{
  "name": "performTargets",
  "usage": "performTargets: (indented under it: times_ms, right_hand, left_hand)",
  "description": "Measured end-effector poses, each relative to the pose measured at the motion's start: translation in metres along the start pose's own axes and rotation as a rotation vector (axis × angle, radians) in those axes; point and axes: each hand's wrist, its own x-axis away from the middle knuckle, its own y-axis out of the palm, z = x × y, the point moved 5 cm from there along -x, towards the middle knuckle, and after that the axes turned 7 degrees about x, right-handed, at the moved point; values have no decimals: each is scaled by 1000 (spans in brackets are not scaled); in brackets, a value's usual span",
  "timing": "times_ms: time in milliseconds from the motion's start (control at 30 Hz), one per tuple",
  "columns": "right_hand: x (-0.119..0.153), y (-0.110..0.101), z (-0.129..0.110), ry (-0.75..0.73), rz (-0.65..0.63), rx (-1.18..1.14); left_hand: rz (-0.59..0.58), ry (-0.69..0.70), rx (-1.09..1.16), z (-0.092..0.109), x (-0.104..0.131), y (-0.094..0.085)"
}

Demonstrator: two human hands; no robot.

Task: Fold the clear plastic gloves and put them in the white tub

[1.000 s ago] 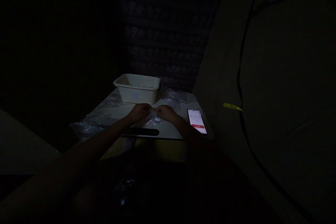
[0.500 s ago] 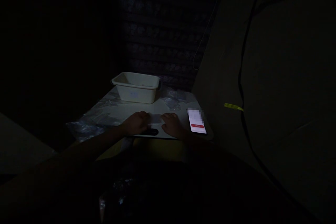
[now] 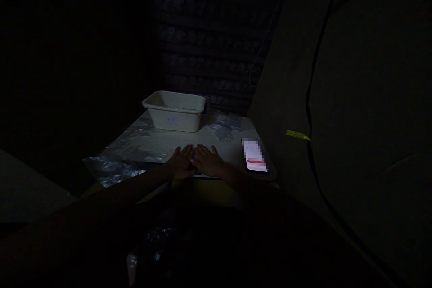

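Observation:
My left hand (image 3: 181,162) lies flat near the front edge of a white tabletop (image 3: 229,148), its fingers stretched forward. Beside it my right hand (image 3: 208,162) is also flat, with fingers extended and their tips meeting or nearly meeting those of the left. A small edge of clear plastic (image 3: 203,146) shows just past the fingertips; the hands cover most of whatever is under them. To the right of my right hand a phone (image 3: 254,155) lies with its screen lit.
A cream plastic tub (image 3: 177,119) stands at the back left of the table. Clear plastic bags lie behind the hands (image 3: 221,130) and at the left edge (image 3: 113,171). A dark cable (image 3: 308,99) with a yellow tag (image 3: 296,135) runs down the right wall. The surroundings are very dark.
Both hands have moved together over the clear plastic piece, which lay between them before. Their curled fingers have flattened out. The tub and phone stay put.

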Motion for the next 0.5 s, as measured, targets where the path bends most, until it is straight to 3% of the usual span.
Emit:
performTargets:
  times_ms: [267,500]
  right_hand:
    - [0,-2,3,-5,45,-10]
    - [15,-27,8,-173,212,139]
  left_hand:
    - [34,39,1,-5,0,4]
    - [47,49,50,-16,1,-16]
